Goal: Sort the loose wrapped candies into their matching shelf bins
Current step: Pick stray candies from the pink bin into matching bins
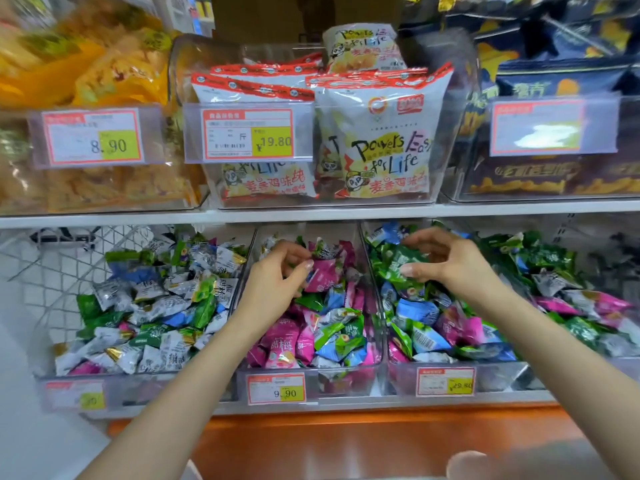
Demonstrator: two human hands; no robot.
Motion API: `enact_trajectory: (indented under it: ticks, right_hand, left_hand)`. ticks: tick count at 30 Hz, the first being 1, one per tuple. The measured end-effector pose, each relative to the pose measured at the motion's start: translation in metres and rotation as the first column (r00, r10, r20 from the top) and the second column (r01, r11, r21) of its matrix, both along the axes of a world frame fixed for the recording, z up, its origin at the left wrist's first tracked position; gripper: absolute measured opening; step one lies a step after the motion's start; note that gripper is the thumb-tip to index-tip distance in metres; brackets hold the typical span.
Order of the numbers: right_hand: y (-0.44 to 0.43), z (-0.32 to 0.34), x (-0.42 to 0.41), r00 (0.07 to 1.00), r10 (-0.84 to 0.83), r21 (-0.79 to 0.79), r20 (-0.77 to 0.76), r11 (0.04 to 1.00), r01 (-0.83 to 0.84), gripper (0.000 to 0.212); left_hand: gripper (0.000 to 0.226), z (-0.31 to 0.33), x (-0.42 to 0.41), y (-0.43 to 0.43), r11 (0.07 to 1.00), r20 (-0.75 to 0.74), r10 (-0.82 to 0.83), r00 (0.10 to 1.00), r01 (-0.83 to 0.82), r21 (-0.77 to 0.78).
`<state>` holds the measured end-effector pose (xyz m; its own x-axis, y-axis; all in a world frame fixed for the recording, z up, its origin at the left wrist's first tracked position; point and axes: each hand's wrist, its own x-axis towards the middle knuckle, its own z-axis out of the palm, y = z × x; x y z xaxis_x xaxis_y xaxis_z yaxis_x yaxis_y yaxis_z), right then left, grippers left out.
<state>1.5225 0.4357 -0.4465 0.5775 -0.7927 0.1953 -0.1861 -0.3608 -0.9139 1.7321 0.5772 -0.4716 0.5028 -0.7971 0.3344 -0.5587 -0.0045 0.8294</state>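
Observation:
Three clear bins on the lower shelf hold mixed wrapped candies. The left bin (156,389) has mostly silver and green ones, the middle bin (346,384) mostly pink, and the right bin (502,379) mostly green and blue. My left hand (277,275) reaches into the back of the middle bin, its curled fingers and thumb pinching the edge of a pink candy (323,276). Over the back of the right bin, my right hand (450,259) grips a green candy (398,263) between thumb and fingers.
A white shelf board (311,213) hangs close above the bins and carries clear boxes of snack bags (377,140). A white wire basket (52,268) stands at the left. Price tags (276,389) front the bins above an orange ledge (346,441).

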Motion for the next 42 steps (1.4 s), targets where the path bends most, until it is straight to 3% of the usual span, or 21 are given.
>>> enact_trajectory:
  ticks: [4,7,10,13,15,19,22,24,29,35,39,42]
  right_hand:
    - [-0.019,-0.008,-0.03,0.998,-0.057,0.005,-0.036,0.998,0.058,0.033]
    - [-0.031,-0.01,-0.054,0.98,-0.172,-0.095,-0.096,0.982,0.163,0.033]
    - [-0.053,-0.009,-0.086,0.903,-0.419,-0.219,-0.092,0.893,0.393,0.038]
    - [-0.075,-0.014,-0.118,0.816,-0.578,-0.181,-0.025,0.805,0.565,0.038]
    - [-0.085,-0.021,-0.129,0.783,-0.616,-0.2,-0.093,0.782,0.591,0.038]
    - [-0.085,-0.027,-0.128,0.686,-0.632,-0.4,-0.361,0.769,0.498,0.036]
    - [-0.075,-0.019,-0.117,0.704,-0.652,-0.467,-0.283,0.734,0.492,0.036]
    - [-0.063,-0.01,-0.101,0.772,-0.603,-0.488,-0.2,0.745,0.456,0.029]
    - [-0.017,0.002,-0.046,0.952,-0.257,-0.439,-0.164,0.884,0.163,0.019]
    - [0.012,-0.005,-0.003,0.967,-0.02,-0.411,-0.253,0.907,-0.089,0.018]
    - [0.017,-0.011,0.01,0.948,0.033,-0.426,-0.317,0.888,-0.174,0.018]
    - [0.017,-0.014,0.014,0.942,0.033,-0.448,-0.334,0.874,-0.189,0.016]
  left_hand:
    - [0.008,-0.003,-0.009,-0.003,0.997,0.031,-0.058,0.998,0.057,0.048]
    - [0.011,-0.005,-0.016,-0.005,0.994,0.023,-0.09,0.996,0.088,0.07]
    - [0.007,-0.006,-0.023,-0.01,0.991,0.018,-0.117,0.993,0.116,0.068]
    - [0.007,-0.006,-0.032,-0.017,0.989,0.025,-0.131,0.991,0.129,0.071]
    - [0.013,-0.006,-0.038,-0.021,0.987,0.037,-0.143,0.989,0.14,0.077]
    - [0.017,-0.007,-0.044,-0.025,0.984,0.055,-0.156,0.986,0.15,0.091]
    - [0.011,-0.008,-0.043,-0.026,0.984,0.094,-0.152,0.984,0.142,0.105]
    - [0.005,-0.008,-0.039,-0.025,0.985,0.171,-0.136,0.976,0.116,0.125]
    - [0.013,-0.007,-0.019,-0.021,0.985,0.329,-0.114,0.937,0.065,0.159]
    - [0.013,-0.001,0.016,-0.014,0.989,0.323,0.03,0.946,-0.075,0.13]
    - [0.008,-0.008,0.006,-0.012,0.959,0.363,-0.198,0.91,0.104,0.263]
    - [0.025,-0.024,-0.009,-0.017,0.903,0.458,-0.338,0.822,0.148,0.402]
